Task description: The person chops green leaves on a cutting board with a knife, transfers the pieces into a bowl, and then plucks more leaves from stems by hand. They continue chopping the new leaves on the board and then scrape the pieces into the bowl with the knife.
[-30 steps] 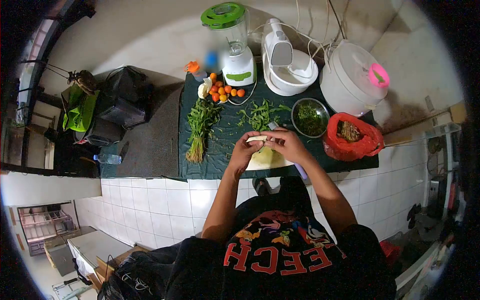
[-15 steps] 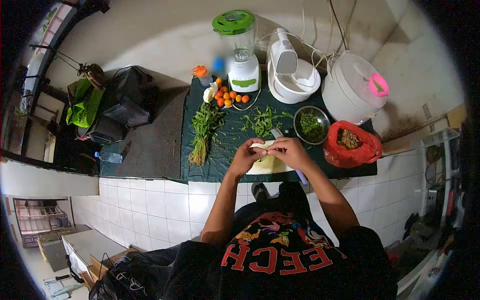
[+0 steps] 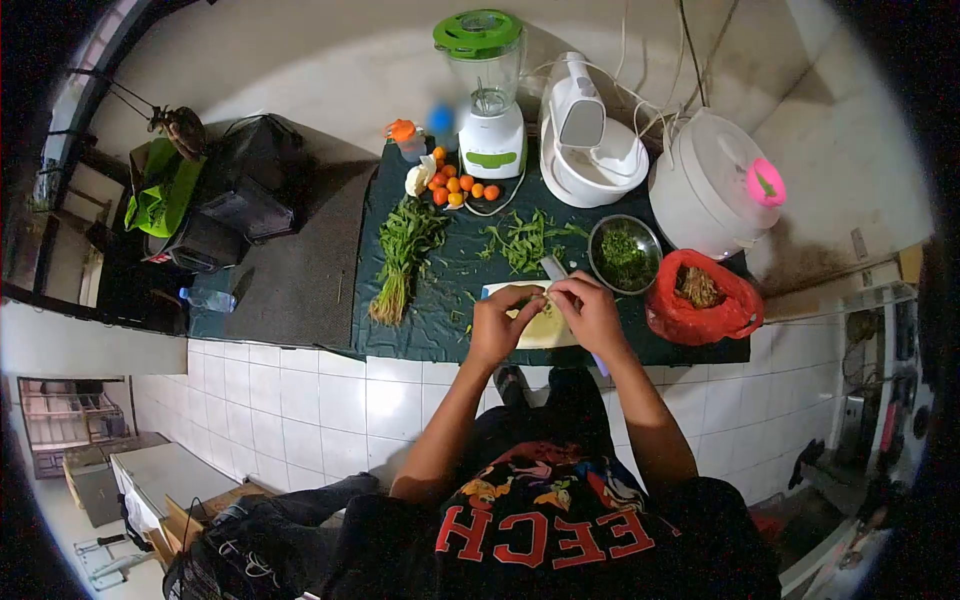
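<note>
Small pale piece [image 3: 547, 294] pinched between fingertips of left hand [image 3: 493, 326] and right hand [image 3: 597, 320], above cutting board [image 3: 546, 334]. Knife [image 3: 552, 267] ungripped: no cut being made.

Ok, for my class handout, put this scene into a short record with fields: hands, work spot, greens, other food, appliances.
Left hand: fingertips above the board
Right hand: fingertips close to the left's; any piece between them is too small to name
Tool: knife, partly hidden beneath the right hand
Surface: dark green cloth
Greens: bunch to the left, loose leaves beyond the board, chopped in the metal bowl
Other food: tomatoes
Bag: red, open, right of the bowl
Appliances: blender, white mixer
</note>
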Demonstrator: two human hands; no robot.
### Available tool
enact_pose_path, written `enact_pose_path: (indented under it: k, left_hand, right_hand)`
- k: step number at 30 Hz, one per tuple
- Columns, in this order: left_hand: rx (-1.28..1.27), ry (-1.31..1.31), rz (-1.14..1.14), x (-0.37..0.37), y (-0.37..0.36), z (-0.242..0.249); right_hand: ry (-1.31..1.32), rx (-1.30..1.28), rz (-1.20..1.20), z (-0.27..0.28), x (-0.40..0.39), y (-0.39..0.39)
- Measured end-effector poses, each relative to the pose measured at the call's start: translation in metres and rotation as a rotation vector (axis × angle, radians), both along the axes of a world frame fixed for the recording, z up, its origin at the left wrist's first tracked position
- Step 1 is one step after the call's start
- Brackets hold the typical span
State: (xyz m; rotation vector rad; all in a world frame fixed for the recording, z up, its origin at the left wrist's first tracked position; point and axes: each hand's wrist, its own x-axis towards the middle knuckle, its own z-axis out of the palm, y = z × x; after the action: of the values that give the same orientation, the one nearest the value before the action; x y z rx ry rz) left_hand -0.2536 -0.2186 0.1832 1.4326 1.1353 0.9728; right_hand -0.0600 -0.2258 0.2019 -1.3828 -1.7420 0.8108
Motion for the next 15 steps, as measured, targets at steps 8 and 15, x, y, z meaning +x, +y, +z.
enact_pose_path:
  k: [8,15]
  left_hand:
    - [0.339,0.175,0.062,-0.004,-0.002,0.006]
    - [0.110,-0.020,-0.022,-0.008,0.000,-0.005]
  right_hand:
    - [0.013,-0.054,-0.061,-0.001,-0.001,-0.004]
    - [0.053,-0.022,-0.081,-0.001,0.001,-0.003]
